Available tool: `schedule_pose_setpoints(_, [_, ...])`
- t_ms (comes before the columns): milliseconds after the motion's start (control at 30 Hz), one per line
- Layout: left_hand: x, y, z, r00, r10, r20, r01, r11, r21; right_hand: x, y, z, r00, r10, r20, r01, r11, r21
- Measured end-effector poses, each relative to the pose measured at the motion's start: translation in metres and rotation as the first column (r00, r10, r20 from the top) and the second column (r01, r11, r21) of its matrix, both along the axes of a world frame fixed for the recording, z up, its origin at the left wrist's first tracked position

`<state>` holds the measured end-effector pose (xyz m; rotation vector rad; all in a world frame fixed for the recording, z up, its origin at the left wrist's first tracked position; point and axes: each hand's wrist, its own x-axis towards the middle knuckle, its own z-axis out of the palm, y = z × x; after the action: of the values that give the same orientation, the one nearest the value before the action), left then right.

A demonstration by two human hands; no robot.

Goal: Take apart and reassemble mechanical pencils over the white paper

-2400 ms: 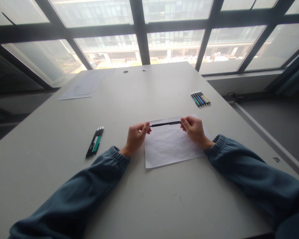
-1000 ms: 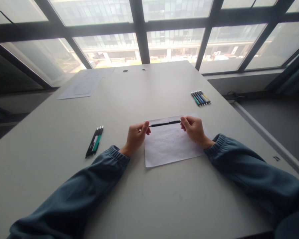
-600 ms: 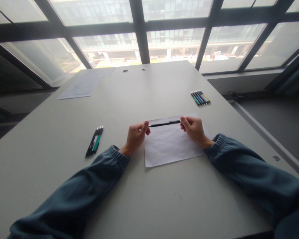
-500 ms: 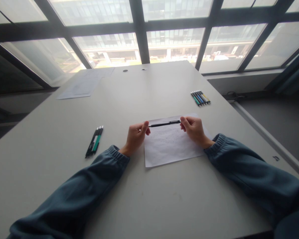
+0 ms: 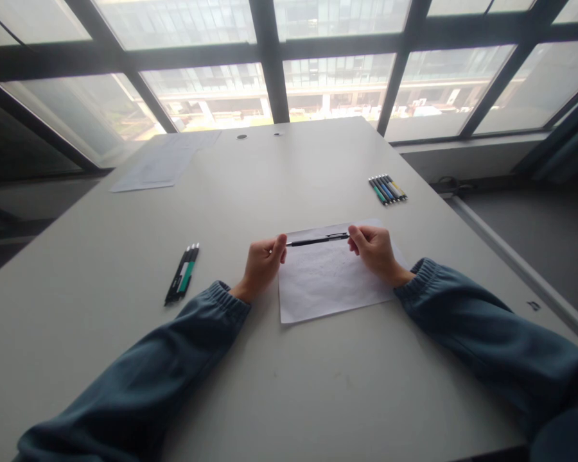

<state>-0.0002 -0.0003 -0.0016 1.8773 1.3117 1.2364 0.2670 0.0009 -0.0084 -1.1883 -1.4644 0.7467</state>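
A slim black pen (image 5: 318, 240) is held nearly level between my two hands, its clip towards the right. My left hand (image 5: 264, 262) is closed, thumb and fingers pinching the silver-tipped left end. At the other end, my right hand (image 5: 373, 250) is also closed, its thumb and fingertips gripping the clip end. Under the pen lies a white sheet of paper (image 5: 334, 289) with faint marks on it. The parts of the pen inside my fingers are hidden.
Left of my left hand, a few black and green pens (image 5: 182, 274) lie side by side. A row of several coloured pens (image 5: 388, 190) lies at the right edge of the white table (image 5: 270, 398). More paper sheets (image 5: 151, 163) lie at the far left, before the windows.
The fingers of my left hand have shifted very slightly left at the pen's tip, and the clip appears turned a little. My right hand stays in place.
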Motion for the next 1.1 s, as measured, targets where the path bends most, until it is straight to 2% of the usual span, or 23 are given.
schedule_pose_setpoints(300, [-0.0011, 0.0006, -0.0014, 1.000, -0.007, 0.002, 0.007, 1.000, -0.019, -0.0003, 0.0001, 0.0000, 1.000, 0.008, -0.014, -0.008, 1.000, -0.017])
schedule_pose_setpoints(533, [-0.0020, 0.0014, -0.0001, 1.000, -0.001, -0.025, 0.001, 1.000, 0.030, -0.0008, 0.0008, -0.0005, 1.000, -0.001, -0.013, 0.001, 1.000, 0.019])
schedule_pose_setpoints(667, [-0.0002, 0.0015, 0.0026, 1.000, -0.026, 0.014, 0.025, 0.999, 0.022, -0.0011, 0.0019, -0.0018, 0.999, -0.001, -0.043, 0.002, 1.000, 0.024])
schedule_pose_setpoints(900, [0.0018, 0.0026, 0.0041, 0.999, -0.028, 0.025, 0.026, 0.999, 0.048, -0.0031, 0.0033, -0.0050, 0.978, 0.104, -0.183, -0.106, 0.994, -0.001])
schedule_pose_setpoints(1100, [0.0015, 0.0041, 0.0002, 0.999, -0.022, 0.023, 0.021, 0.998, 0.058, -0.0035, 0.0014, -0.0049, 0.979, 0.148, -0.142, -0.150, 0.989, -0.007])
